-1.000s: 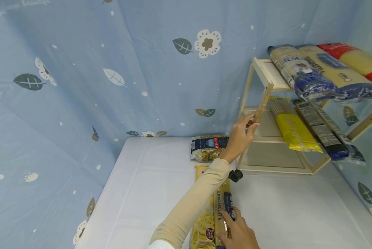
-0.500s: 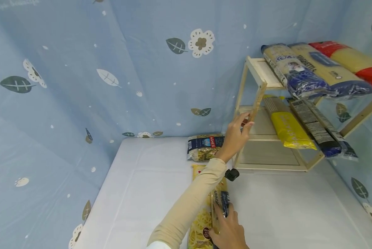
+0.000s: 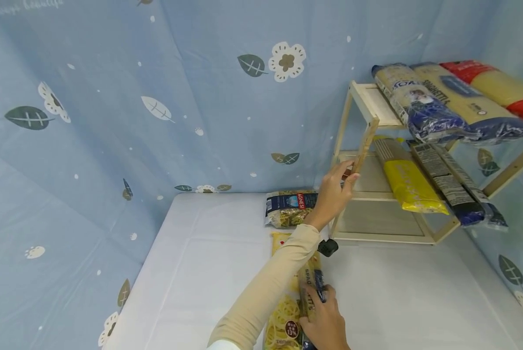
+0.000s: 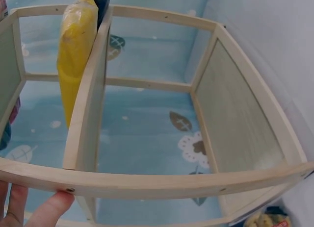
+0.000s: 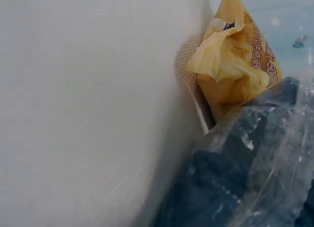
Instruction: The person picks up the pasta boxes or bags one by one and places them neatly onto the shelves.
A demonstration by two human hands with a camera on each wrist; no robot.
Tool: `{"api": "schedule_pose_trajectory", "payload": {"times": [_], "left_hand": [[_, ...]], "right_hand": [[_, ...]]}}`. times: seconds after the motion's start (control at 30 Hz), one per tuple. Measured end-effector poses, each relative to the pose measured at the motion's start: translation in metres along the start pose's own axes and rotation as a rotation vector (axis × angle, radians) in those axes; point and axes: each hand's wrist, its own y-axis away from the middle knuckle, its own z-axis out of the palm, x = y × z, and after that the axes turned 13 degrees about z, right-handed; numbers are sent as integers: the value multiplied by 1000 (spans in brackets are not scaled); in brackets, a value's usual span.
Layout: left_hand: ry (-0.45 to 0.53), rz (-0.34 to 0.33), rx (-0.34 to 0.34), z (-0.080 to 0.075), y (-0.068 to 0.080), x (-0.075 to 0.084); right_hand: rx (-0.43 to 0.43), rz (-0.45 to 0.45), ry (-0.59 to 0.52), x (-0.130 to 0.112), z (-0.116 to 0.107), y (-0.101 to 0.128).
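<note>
My left hand (image 3: 333,194) holds the front post of a small wooden shelf rack (image 3: 386,239), thumb and fingers on either side of it. In the left wrist view, its fingertips (image 4: 58,203) touch the wooden bar (image 4: 147,184). My right hand (image 3: 327,318) grips a long spaghetti pack (image 3: 307,277) with a dark blue label, lying on the white table. In the right wrist view, the pack's dark blue and clear wrapping (image 5: 221,173) fills the lower right. Directly left of it lies a yellow noodle pack (image 3: 283,311), partly hidden by my left sleeve.
An Agnesi pasta bag (image 3: 287,209) lies by the back curtain. The middle shelf bears a yellow pack (image 3: 412,182) and dark packs (image 3: 447,180). On top lie several spaghetti bags (image 3: 471,102). A small black object (image 3: 328,247) sits near the rack's front left foot.
My right hand has shifted slightly along the spaghetti pack, its fingers now closer around it. The left hand stays on the rack's post. The head view sways a little.
</note>
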Motion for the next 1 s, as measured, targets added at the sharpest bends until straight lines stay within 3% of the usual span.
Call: {"api": "schedule_pose_trajectory", "payload": {"times": [0.2, 0.37, 0.6, 1.0], "left_hand": [[14, 9, 10, 0, 1, 0], [20, 14, 8, -1, -1, 1], [9, 14, 7, -2, -1, 0], [19, 11, 16, 0, 0, 1]], "right_hand": [[53, 29, -145, 3, -8, 5], [92, 30, -203, 7, -18, 6], [133, 3, -205, 20, -36, 9], [160, -145, -208, 38, -79, 29]]}}
